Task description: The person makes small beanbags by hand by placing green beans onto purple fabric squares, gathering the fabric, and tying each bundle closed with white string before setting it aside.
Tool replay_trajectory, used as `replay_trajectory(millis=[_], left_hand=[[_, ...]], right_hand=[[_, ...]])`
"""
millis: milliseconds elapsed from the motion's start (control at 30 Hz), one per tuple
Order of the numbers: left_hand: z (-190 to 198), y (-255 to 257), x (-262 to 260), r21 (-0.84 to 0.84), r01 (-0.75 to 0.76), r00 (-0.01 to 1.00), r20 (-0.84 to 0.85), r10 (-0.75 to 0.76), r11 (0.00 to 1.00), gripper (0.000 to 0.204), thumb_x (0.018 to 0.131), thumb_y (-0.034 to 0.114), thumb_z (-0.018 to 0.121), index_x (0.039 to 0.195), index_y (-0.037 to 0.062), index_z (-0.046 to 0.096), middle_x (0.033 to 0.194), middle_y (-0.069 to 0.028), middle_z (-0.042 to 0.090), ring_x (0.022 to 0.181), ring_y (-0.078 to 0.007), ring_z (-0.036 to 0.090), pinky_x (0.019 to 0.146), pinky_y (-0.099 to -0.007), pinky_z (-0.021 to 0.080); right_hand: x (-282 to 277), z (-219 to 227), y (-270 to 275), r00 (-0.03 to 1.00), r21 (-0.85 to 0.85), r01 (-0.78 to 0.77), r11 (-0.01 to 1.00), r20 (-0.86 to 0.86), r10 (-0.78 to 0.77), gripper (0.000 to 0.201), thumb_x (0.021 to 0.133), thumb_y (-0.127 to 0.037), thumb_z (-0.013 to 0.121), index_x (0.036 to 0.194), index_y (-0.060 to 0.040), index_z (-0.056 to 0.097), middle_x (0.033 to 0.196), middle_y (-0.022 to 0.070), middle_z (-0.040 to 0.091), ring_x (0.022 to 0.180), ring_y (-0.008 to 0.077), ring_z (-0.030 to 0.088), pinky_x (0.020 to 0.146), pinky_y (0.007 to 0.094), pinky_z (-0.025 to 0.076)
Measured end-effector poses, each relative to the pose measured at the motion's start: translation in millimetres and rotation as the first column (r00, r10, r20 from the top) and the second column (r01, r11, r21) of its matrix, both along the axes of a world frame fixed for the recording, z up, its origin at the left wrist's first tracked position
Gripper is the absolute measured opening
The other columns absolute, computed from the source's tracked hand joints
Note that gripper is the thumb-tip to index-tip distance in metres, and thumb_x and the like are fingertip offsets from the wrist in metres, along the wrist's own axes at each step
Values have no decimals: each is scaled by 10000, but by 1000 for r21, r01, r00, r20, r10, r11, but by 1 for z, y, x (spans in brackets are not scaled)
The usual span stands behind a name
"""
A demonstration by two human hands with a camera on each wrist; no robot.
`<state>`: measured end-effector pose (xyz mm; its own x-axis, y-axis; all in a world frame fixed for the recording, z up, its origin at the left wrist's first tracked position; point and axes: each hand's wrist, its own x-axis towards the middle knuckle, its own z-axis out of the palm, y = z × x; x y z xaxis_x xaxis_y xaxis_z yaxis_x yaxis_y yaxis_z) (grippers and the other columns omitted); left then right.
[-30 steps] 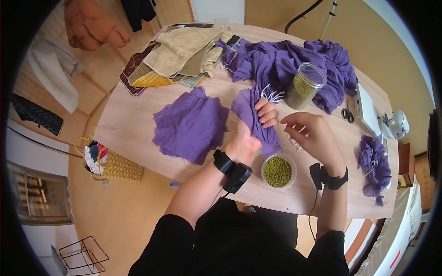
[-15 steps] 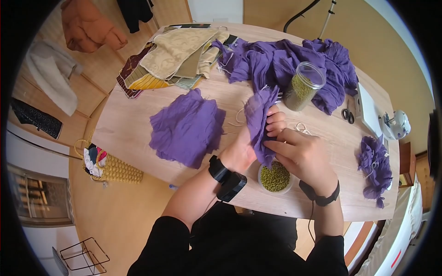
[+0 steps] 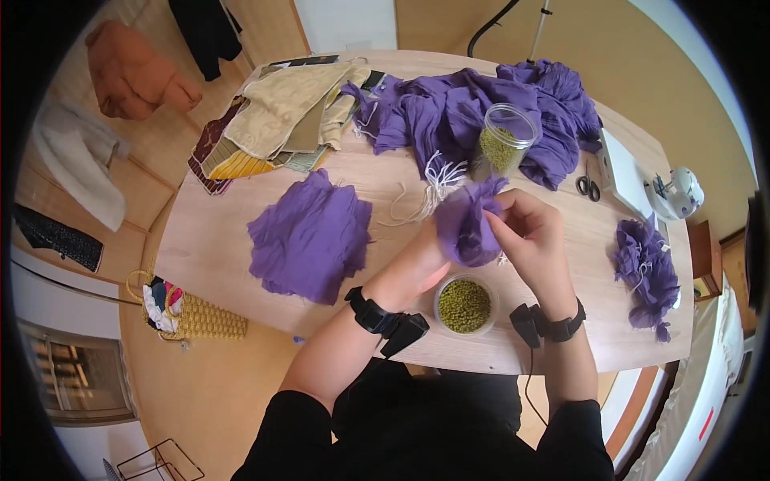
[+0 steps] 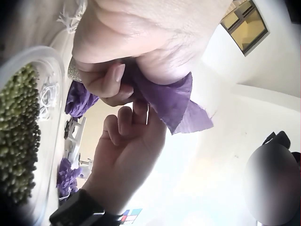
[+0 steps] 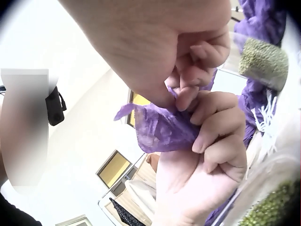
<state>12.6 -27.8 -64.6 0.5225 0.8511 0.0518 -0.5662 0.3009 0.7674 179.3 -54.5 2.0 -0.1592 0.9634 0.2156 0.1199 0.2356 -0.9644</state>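
Note:
A small purple cloth (image 3: 469, 228) is bunched between both hands above the table, seen also as purple fabric (image 5: 167, 129) in the right wrist view. My left hand (image 3: 417, 260) holds it from below, fingers curled round it (image 5: 218, 127). My right hand (image 3: 533, 240) pinches its edge between thumb and fingers. Just below the hands stands a round tub of green beans (image 3: 465, 305). White strings (image 3: 437, 188) lie behind the left hand. A flat stack of purple cloth pieces (image 3: 309, 236) lies to the left.
A clear jar of beans (image 3: 504, 148) stands before a large purple cloth heap (image 3: 449, 104). Patterned fabrics (image 3: 277, 112) lie at the back left. Scissors (image 3: 588, 187), a sewing machine (image 3: 680, 194) and a purple bundle (image 3: 648, 276) are at the right. A woven basket (image 3: 210, 318) stands below.
The cloth, upright and drooping before, is now gathered into a rounded bunch. My right hand came in from beside it and took hold of its edge. The white strings behind are more exposed.

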Motion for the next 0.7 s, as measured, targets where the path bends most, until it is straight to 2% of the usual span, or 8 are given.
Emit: replay_trajectory(millis=[133,200,333,433,500,533,600,700], left_hand=[[2,3,0,4,-75,997,-32,75,997,574,1117,483,543,1513,68,523,1216,3,651,1064,-58,633,888,-236,528],[3,11,-16,16,342,910,245,-336,939,624,1072,610,554,1398,79,582,1070,14,633,829,-36,549,695,-204,436],[11,-1,-11,-28,364,903,257,-345,931,642,972,660,687,1275,97,620,971,36,592,724,-34,420,624,-197,316],[10,-4,-10,314,317,948,-89,-304,895,519,943,529,804,1219,128,625,938,87,536,755,-33,468,662,-227,383],[17,-13,-5,361,128,929,-369,15,924,447,912,347,884,1200,115,632,931,77,545,732,-34,464,666,-227,384],[24,-15,-2,362,131,929,-370,14,923,447,912,347,884,1200,115,632,931,77,545,732,-34,464,666,-227,384],[34,-19,1,5,53,954,-296,-49,999,376,933,182,856,1213,98,620,921,73,571,740,-45,487,669,-234,386],[5,-2,-8,-21,62,984,-166,-65,998,170,1019,196,745,1111,76,668,917,33,633,710,-82,511,646,-239,384]], right_hand=[[7,-7,6,999,-1,-18,1000,-48,18,109,992,-62,748,1006,34,699,857,-14,715,770,29,646,681,197,514],[8,-6,8,999,3,26,1000,-24,-26,93,993,-53,726,1011,31,688,862,-7,711,771,39,657,680,204,521],[17,-14,15,996,8,0,1000,-85,0,65,990,-33,703,1008,27,686,859,0,710,773,45,667,682,210,529],[19,-13,16,993,2,-14,1000,-121,14,44,984,-15,694,1000,25,684,850,4,708,766,48,669,681,216,534],[19,-7,14,988,-50,-65,997,-141,58,45,990,-19,695,994,24,680,851,-3,704,789,46,672,697,215,538],[19,-8,15,988,-49,-63,997,-142,56,45,990,-19,695,994,24,680,851,-3,704,789,46,672,697,215,538],[19,-12,18,992,-14,-53,999,-114,51,51,999,-27,698,990,19,678,855,-20,693,809,34,657,708,199,521],[18,-14,21,976,20,10,1000,-219,-6,71,1013,-60,703,993,7,687,862,-39,680,787,12,612,674,186,472]])
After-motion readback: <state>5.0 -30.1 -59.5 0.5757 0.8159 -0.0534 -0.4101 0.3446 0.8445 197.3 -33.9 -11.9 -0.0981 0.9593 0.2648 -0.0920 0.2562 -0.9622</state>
